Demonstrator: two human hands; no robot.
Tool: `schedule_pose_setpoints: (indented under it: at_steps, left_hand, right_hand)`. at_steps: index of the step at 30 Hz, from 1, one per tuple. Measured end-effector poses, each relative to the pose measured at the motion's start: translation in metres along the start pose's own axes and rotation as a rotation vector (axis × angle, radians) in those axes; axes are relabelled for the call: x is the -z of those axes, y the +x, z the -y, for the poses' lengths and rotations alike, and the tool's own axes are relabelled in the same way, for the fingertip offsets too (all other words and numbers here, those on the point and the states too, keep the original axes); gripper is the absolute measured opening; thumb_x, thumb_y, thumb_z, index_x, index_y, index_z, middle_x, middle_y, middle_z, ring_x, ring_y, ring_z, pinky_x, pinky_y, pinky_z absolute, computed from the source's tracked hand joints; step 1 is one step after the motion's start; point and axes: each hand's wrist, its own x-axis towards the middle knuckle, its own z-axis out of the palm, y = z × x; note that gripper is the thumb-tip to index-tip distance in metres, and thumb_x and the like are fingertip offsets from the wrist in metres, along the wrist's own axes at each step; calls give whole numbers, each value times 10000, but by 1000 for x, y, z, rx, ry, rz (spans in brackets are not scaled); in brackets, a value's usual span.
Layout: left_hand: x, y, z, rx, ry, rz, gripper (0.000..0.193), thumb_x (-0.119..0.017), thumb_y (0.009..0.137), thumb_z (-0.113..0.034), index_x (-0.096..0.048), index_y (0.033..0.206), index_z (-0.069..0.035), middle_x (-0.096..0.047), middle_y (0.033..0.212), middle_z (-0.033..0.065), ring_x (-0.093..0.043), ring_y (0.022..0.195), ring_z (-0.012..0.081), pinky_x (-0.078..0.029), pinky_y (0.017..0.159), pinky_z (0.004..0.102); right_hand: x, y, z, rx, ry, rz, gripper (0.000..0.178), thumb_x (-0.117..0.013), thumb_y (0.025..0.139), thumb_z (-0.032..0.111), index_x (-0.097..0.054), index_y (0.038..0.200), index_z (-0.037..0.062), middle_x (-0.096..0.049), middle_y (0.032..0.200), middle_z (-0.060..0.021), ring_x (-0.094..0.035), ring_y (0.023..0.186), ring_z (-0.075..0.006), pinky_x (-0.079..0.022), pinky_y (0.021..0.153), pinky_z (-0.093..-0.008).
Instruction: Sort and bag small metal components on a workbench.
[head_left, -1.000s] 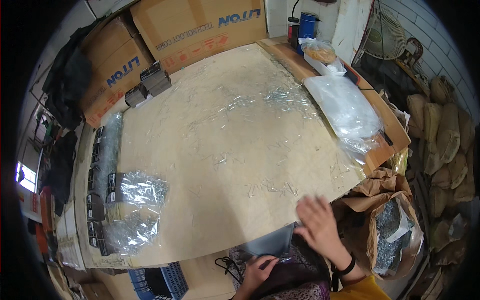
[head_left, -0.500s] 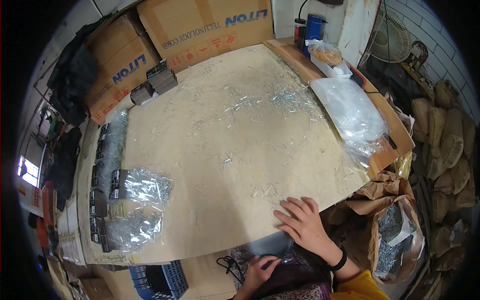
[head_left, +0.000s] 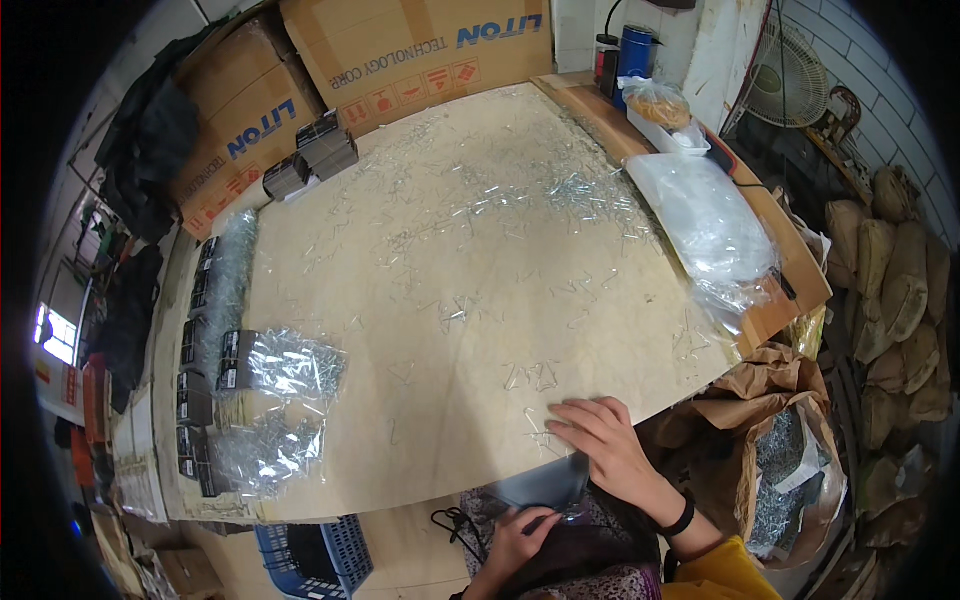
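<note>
Right hand (head_left: 610, 450) flat and unclenched on loose metal clips (head_left: 530, 378) at table (head_left: 420, 300) near edge, left hand (head_left: 520, 540) below pinching a dark bag (head_left: 540, 485); light, stiff, slippery, prickly clips, probably best raked together, then pinched.

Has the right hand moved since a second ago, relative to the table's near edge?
Yes. The right hand has come down from raised above the near edge of the table and now lies flat on the board, fingers spread among loose metal pieces.
</note>
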Motion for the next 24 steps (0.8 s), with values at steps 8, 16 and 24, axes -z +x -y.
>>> schedule_pose_setpoints:
  at_steps: [8,16,24]
  left_hand:
    - [1,0,-1,-5,18,11,102,-727,761,-86,-680,847,-55,-677,813,108,-621,694,286,-506,652,346]
    - [2,1,-4,25,-22,30,90,-716,774,-93,-679,846,-53,-672,813,107,-621,719,288,-507,665,348]
    - [2,2,-5,-5,0,25,87,-713,775,-89,-678,845,-52,-673,814,105,-619,719,284,-505,660,342]
  right_hand:
    - [-12,17,-8,128,73,68,520,-521,668,-107,-561,1176,-2,-520,1294,-126,-462,1231,-302,-337,1065,-435]
    - [6,39,-32,20,-180,-86,466,-561,693,-77,-576,1152,0,-524,1301,-123,-455,1236,-308,-321,1056,-454]
    - [11,62,-67,-93,-313,-80,528,-541,657,-95,-554,1177,-2,-438,1386,-145,-362,1316,-300,-236,1109,-457]
